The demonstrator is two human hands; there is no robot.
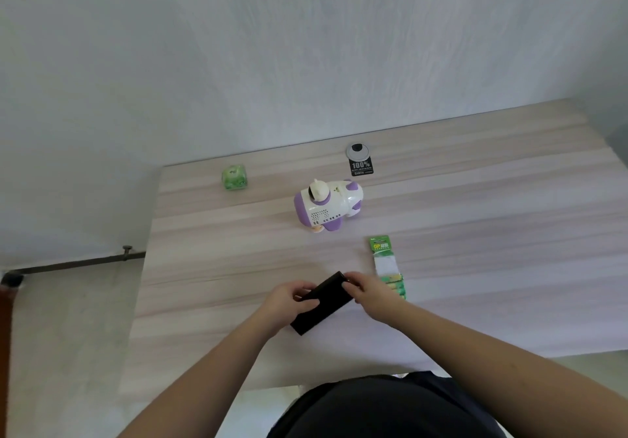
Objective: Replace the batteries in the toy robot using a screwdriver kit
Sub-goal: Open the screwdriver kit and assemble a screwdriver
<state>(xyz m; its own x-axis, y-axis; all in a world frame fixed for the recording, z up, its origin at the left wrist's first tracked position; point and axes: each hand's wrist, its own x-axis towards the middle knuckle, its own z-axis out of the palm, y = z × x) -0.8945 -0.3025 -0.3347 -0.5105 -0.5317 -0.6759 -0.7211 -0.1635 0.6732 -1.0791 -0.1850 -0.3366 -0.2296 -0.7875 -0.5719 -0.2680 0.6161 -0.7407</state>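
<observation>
**Both hands on black case; toy robot untouched at mid-table**

While both hands work near the front edge, the wooden table (475, 220) carries every item under inspection, its far edge meeting a pale wall.

The toy robot (326, 205), white with purple panels, sits near the table's middle, well apart from both hands and beyond them.

The black case (321, 303), long and rectangular, lies at a slant close to the front edge. The left hand (289, 301) grips its nearer half, fingers curled over the top. The right hand (368, 288) pinches its far end, fingers curled round the corner.

The battery pack (387, 267), a green and white card, lies just right of the case; its lower end is partly hidden behind the right hand.

The green cube (233, 177) sits near the far left corner.

The black label (361, 167) marked "100%" lies by the far edge, touching a round grey grommet (357, 150).
</observation>
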